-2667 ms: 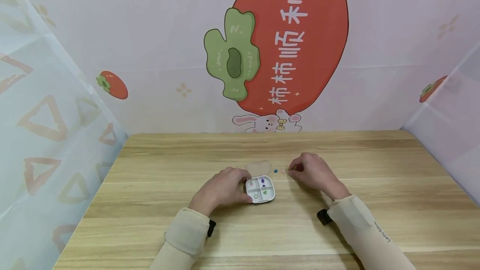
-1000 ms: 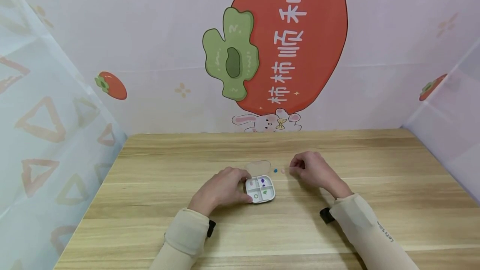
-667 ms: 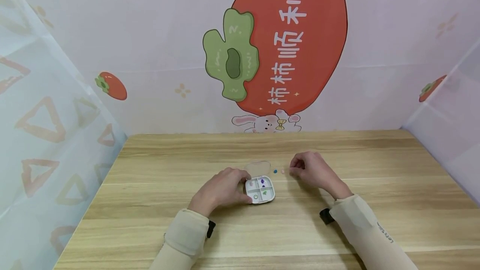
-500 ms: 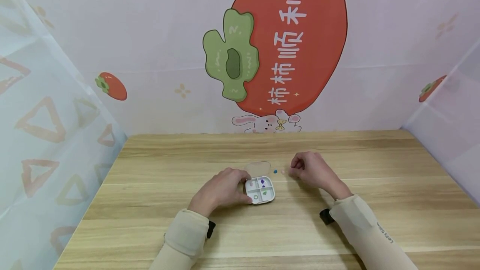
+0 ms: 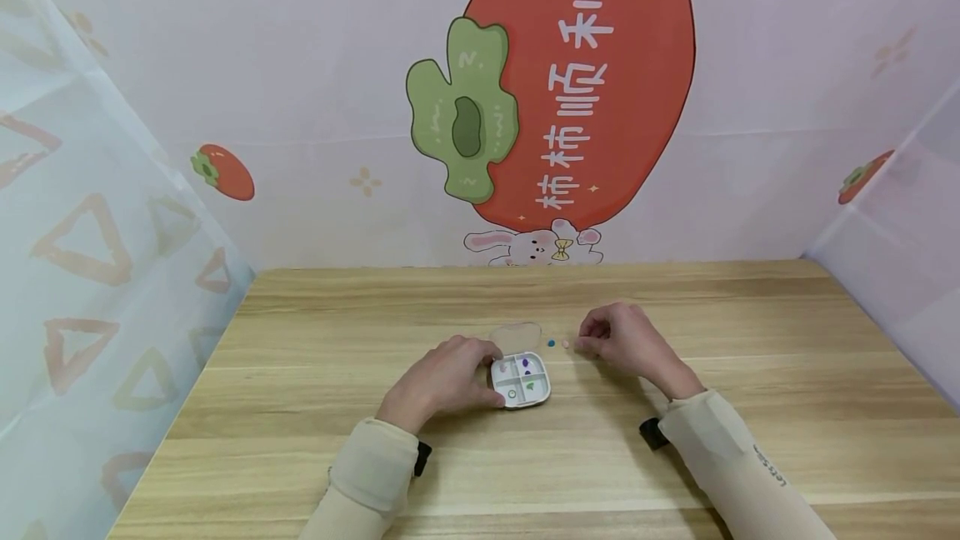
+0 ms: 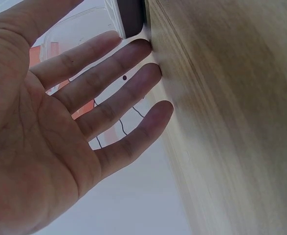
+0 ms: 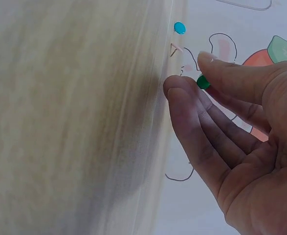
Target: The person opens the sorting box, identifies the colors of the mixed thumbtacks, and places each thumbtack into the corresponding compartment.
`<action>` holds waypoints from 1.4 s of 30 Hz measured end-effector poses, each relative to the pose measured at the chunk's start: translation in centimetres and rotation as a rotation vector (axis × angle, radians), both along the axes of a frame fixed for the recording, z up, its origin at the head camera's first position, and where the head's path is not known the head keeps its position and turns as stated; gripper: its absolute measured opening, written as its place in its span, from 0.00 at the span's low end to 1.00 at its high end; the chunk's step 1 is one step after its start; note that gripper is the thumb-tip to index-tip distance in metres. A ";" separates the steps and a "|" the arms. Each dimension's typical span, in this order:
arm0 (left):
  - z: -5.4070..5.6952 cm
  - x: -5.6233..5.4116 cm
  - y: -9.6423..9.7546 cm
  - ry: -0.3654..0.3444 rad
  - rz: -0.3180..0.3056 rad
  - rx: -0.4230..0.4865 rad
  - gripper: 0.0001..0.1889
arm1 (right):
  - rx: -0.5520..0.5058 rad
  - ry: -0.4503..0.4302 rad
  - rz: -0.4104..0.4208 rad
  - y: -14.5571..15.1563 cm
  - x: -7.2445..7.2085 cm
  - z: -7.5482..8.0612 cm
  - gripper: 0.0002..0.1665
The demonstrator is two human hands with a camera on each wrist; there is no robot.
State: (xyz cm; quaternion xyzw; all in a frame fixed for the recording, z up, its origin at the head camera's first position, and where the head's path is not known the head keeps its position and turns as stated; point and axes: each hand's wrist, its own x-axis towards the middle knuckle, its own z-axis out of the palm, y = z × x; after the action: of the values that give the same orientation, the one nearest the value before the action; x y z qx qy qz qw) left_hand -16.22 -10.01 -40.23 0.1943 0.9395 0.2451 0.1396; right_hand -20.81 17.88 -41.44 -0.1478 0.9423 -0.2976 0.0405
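A small white pill box (image 5: 521, 380) lies on the table with its clear lid (image 5: 516, 338) folded back. Small pink, purple and green shapes show in its four-part inside; whether they are printed or loose I cannot tell. My left hand (image 5: 444, 379) holds the box's left side between thumb and index finger, the other fingers fairly straight. To the right of the lid, my right hand (image 5: 622, 342) pinches a small round green pill (image 7: 203, 82) between thumb and fingertips, just above the tabletop. Left of those fingertips lie a pink piece (image 5: 566, 343) and a blue pill (image 5: 551, 342).
The wooden table (image 5: 337, 315) ends at a patterned cloth wall (image 5: 330, 215) behind. Side cloths rise at left and right. Black wrist cameras sit under both cuffs, near the tabletop.
Over the last half second, my right fingertips shift slightly left, toward the pink piece. My left hand and the pill box stay where they were.
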 end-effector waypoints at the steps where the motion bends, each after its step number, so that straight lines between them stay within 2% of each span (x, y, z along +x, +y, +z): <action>1: 0.0 0.0 0.0 0.001 -0.001 0.000 0.29 | 0.000 -0.002 -0.001 0.0 0.0 0.0 0.05; 21: 0.0 0.0 0.0 0.008 -0.006 0.004 0.29 | 0.005 0.057 0.063 0.2 -0.1 -0.3 0.04; 42: 0.1 -0.1 -0.1 0.038 -0.027 0.012 0.27 | 0.002 0.103 0.068 0.2 -0.1 -0.3 0.04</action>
State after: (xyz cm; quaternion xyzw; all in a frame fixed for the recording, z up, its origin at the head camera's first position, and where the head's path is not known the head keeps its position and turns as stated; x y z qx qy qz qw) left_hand -16.28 -10.11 -40.17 0.2124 0.9378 0.2449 0.1239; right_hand -20.92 18.05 -41.78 -0.1950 0.9378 -0.2872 0.0023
